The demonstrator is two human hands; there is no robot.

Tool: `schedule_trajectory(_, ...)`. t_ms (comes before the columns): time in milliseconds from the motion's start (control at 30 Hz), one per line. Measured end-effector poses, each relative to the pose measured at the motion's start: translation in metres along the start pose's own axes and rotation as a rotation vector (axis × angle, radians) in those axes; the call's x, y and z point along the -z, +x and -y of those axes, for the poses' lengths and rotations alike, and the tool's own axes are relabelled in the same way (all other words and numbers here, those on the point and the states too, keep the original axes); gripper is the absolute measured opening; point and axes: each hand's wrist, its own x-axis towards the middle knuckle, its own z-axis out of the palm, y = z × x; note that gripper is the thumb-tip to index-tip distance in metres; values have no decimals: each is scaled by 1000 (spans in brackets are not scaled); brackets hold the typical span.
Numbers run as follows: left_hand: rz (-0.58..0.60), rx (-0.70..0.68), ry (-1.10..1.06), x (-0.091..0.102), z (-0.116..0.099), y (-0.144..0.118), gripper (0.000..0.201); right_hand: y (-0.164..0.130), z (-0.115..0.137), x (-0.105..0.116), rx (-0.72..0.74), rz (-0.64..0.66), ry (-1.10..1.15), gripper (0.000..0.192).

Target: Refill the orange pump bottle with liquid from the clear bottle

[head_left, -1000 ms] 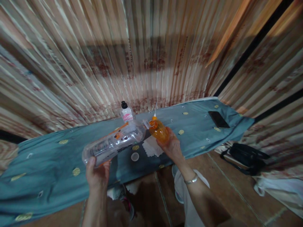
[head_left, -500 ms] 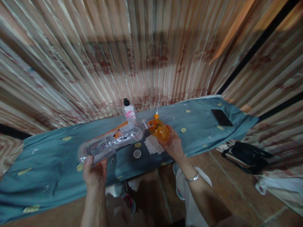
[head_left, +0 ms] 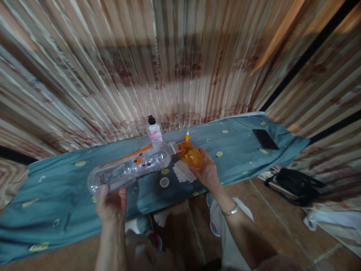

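Note:
My left hand [head_left: 111, 203] is closed round the base of a large clear plastic bottle [head_left: 132, 167], which lies tilted on its side in the air with its neck to the right. The bottle's mouth meets the open mouth of an orange plastic bottle [head_left: 191, 155]. Round the lower part of that orange bottle my right hand [head_left: 207, 171] is wrapped. An orange cap with a white pointed nozzle [head_left: 187, 137] stands just behind the orange bottle. A small white round cap [head_left: 164, 182] lies below the clear bottle. Whether liquid flows between the bottles cannot be made out.
A blue-green cloth [head_left: 234, 162] with yellow pineapple prints covers the narrow table. Behind the clear bottle stands a bottle with a black cap [head_left: 152, 120]. A white paper [head_left: 183, 173] lies mid-table, a phone [head_left: 265, 139] at right. A black bag [head_left: 295, 186] rests below.
The base of the clear bottle has moved slightly left with my left hand. Both bottle mouths stay together, and my right hand has hardly moved.

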Motion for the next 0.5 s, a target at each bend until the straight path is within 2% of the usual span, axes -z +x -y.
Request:
schedule_trajectory(267, -18, -12, 13, -8, -4, -2, 49, 0, 0, 2, 9, -3, -24, 75)
schedule_trajectory(500, -43, -17, 5, -3, -6, -1, 36, -1, -2, 1, 23, -3, -11, 75)
